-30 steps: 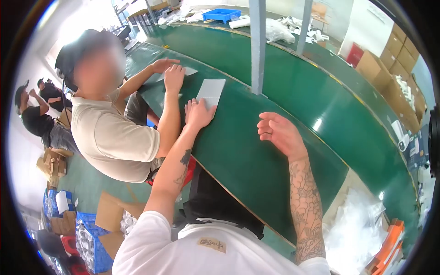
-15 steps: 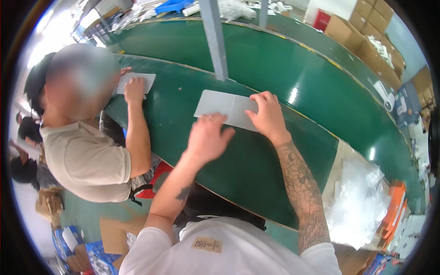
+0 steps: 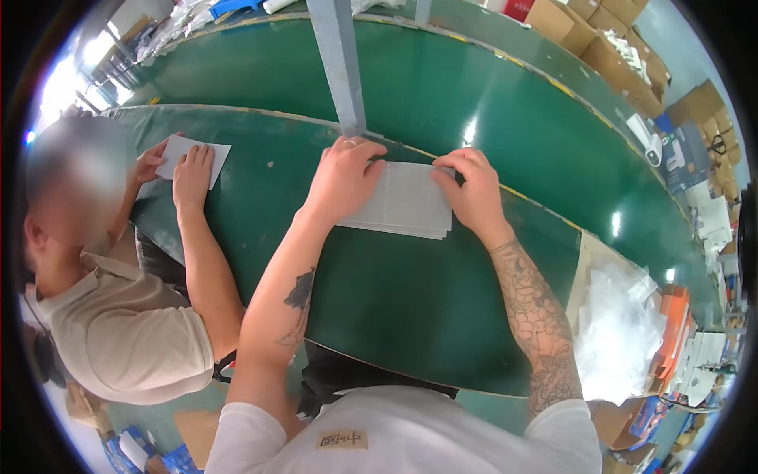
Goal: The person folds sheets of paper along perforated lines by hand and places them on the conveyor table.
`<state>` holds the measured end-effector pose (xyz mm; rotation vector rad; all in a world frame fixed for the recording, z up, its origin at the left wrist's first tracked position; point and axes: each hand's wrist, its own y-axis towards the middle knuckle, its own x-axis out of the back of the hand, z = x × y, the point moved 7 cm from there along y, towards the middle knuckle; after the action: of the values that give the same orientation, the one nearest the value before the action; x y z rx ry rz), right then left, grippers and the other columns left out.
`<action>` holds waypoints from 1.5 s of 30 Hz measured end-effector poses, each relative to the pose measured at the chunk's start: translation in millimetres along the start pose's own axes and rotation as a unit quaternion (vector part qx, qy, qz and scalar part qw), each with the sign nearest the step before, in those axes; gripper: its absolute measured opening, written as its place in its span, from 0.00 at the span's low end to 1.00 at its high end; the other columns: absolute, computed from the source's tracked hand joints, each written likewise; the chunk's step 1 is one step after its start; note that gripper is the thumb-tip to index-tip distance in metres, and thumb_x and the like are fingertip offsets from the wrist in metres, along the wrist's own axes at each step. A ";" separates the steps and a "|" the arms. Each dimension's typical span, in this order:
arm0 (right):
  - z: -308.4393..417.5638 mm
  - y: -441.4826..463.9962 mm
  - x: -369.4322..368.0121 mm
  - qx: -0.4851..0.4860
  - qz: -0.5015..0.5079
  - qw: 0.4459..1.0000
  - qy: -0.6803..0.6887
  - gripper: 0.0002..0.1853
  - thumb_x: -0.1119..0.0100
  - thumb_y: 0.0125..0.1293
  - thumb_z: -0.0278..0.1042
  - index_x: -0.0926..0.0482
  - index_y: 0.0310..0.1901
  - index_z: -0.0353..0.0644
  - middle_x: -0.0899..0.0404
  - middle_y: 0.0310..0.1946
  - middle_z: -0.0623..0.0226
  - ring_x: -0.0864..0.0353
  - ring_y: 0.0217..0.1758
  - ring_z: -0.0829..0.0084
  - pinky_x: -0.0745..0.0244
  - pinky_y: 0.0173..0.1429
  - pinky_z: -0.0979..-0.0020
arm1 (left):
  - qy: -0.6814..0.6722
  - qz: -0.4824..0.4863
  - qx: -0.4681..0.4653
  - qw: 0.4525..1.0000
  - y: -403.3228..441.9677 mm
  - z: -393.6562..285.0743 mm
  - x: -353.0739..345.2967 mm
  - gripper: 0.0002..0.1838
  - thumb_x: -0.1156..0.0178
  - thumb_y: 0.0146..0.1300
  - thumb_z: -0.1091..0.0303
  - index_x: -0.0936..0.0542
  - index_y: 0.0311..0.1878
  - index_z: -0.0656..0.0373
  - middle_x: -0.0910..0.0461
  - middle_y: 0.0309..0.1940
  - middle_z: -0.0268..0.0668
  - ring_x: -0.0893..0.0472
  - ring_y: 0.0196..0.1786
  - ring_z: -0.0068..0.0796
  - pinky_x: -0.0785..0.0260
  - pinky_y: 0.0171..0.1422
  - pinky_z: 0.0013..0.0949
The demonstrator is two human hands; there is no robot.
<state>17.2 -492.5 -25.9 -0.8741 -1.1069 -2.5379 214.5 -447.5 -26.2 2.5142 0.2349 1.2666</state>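
A flat light grey sheet (image 3: 407,199) lies on the green tabletop (image 3: 395,292) in front of me. Its lower right edge shows more than one layer, and I cannot tell whether it is folded or stacked. My left hand (image 3: 344,180) covers its left end, with the fingers bent over the upper left edge and the thumb pressed against it. At the upper right corner, my right hand (image 3: 474,188) pinches the sheet between thumb and curled fingers. Faint lines run across the sheet's surface.
On my left, a co-worker's hands (image 3: 192,175) hold a similar pale sheet (image 3: 215,163). A grey metal post (image 3: 338,71) rises behind my left hand, before a green conveyor belt (image 3: 521,126). Clear plastic bags (image 3: 620,336) lie at right, beside an orange box (image 3: 671,336).
My left hand has moved from the sheet's front edge to its upper left edge. Layered edges now show on the sheet. The view has turned, and the co-worker appears farther left.
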 end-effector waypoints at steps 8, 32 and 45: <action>-18.3 -3.4 -3.6 -0.271 0.080 0.933 0.223 0.06 0.33 0.66 0.29 0.16 0.42 0.39 0.19 0.31 0.77 0.28 0.30 0.85 0.31 0.36 0.79 | -0.090 -0.062 -0.009 0.994 1.7 2.5 15.3 0.09 0.36 0.60 0.74 0.16 0.44 0.61 0.17 0.34 0.39 0.21 0.43 0.43 0.28 0.54 0.42; -34.5 -0.4 12.7 -0.318 0.173 0.831 0.422 0.21 0.37 0.64 0.24 0.24 0.59 0.35 0.17 0.49 0.64 0.19 0.52 0.74 0.25 0.60 0.71 | -0.207 0.035 0.179 0.961 -5.2 0.8 16.2 0.06 0.37 0.67 0.71 0.17 0.44 0.62 0.19 0.32 0.31 0.24 0.36 0.20 0.29 0.45 0.26; -37.9 5.8 24.1 -0.338 0.073 0.817 0.461 0.16 0.38 0.67 0.28 0.20 0.55 0.35 0.15 0.44 0.64 0.18 0.46 0.75 0.23 0.54 0.73 | -0.325 0.172 0.198 0.909 -18.4 -12.0 -5.3 0.10 0.36 0.67 0.70 0.20 0.48 0.63 0.21 0.36 0.29 0.24 0.37 0.17 0.30 0.44 0.25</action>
<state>-15.7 -523.6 -28.1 0.2411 0.1672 -2.6535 201.6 -429.3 -29.9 3.2718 -0.1340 0.4215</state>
